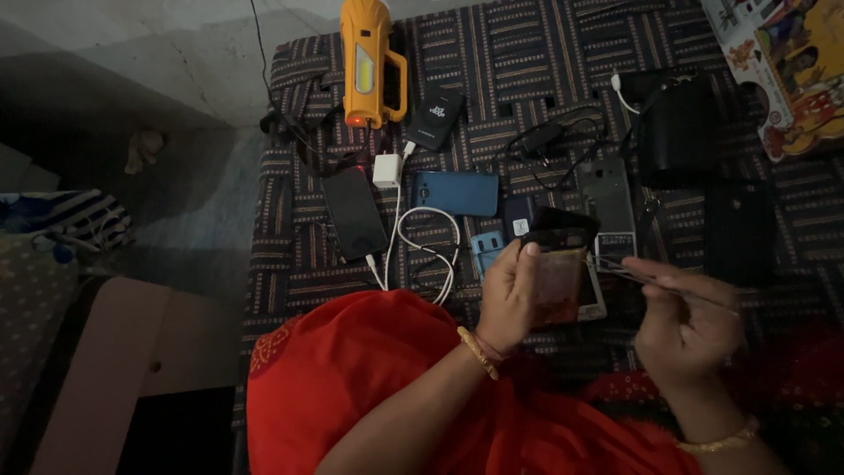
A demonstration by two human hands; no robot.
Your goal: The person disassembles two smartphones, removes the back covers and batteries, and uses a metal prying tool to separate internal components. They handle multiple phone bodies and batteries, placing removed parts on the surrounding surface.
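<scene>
Phone (559,274) with its back off stands upright in my left hand (510,303), long axis running away from me, top end toward the blue phone (457,193) on the striped cloth (527,53). My right hand (690,325) pinches thin tweezers (629,271), tips pointing left at the phone's edge. Yellow torch (370,62) lies far up the cloth; a colourful printed box (791,62) sits at the top-right corner.

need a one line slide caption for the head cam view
Left hand holds an opened phone while the right hand points tweezers at it, above a striped cloth strewn with phones.
</scene>
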